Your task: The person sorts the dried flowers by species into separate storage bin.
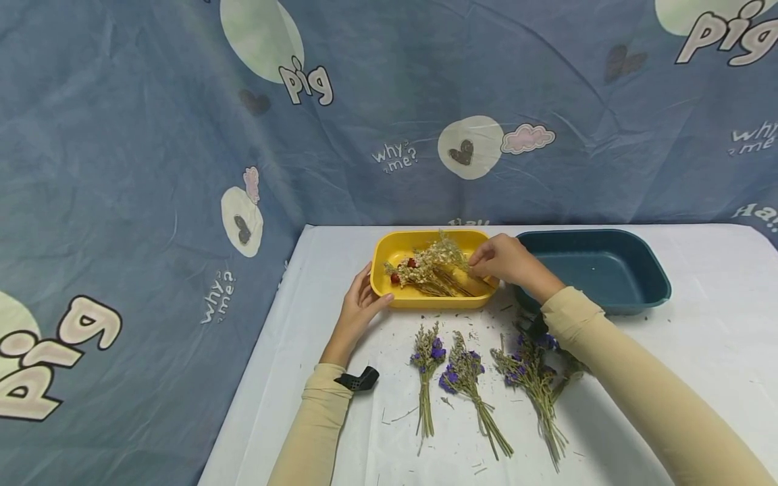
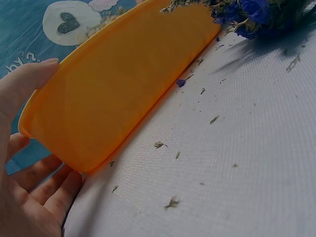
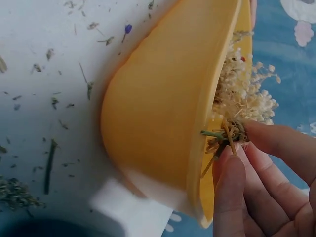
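Note:
In the head view, a yellow tray (image 1: 434,302) holds dried flowers: cream blossoms (image 1: 419,268) with a few red heads and straw-coloured stems. My left hand (image 1: 357,307) rests at the tray's left front corner, thumb at the rim and loosely spread fingers along the outside. Over the tray's right end, my right hand (image 1: 507,260) pinches dried flower stems (image 3: 224,140) between thumb and forefinger. The cut ends show in the right wrist view, with the cream blossoms beyond them. Whether the pinched stems are one bunch or several cannot be made out.
A dark teal tray (image 1: 598,270) stands to the right. In front lie three purple-flowered bunches: one at left (image 1: 427,378), one in the middle (image 1: 474,385), one at right (image 1: 537,381), partly behind the right arm. Plant scraps litter the white cloth (image 1: 328,270).

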A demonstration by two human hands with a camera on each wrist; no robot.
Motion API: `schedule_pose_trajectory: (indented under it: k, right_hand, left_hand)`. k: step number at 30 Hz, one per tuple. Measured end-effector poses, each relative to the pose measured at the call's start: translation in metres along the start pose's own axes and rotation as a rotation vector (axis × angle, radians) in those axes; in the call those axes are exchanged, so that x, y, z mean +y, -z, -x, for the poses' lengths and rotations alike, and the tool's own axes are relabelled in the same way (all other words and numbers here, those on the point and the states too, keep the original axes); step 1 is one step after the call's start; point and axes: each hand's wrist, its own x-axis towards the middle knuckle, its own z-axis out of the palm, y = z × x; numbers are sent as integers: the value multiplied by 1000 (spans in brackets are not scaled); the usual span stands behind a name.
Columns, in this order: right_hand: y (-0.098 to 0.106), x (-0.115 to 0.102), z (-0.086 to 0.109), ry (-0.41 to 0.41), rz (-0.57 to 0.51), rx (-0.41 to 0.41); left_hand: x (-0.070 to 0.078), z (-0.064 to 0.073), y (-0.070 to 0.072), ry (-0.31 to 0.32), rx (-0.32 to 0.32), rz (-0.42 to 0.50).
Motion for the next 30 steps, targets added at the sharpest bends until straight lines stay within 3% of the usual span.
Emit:
schedule_pose_trajectory:
  k: [11, 23, 30]
  right_hand:
    - [-6, -6, -18, 20, 118, -7]
    - [-12, -10, -30, -3, 322, -45]
    - [-13, -13, -36, -21, 364, -104]
  left_hand:
    - [4, -2, 1, 49, -23, -2]
    - [2, -1, -1, -19, -2, -3]
    - [0, 0, -1, -25, 0, -5]
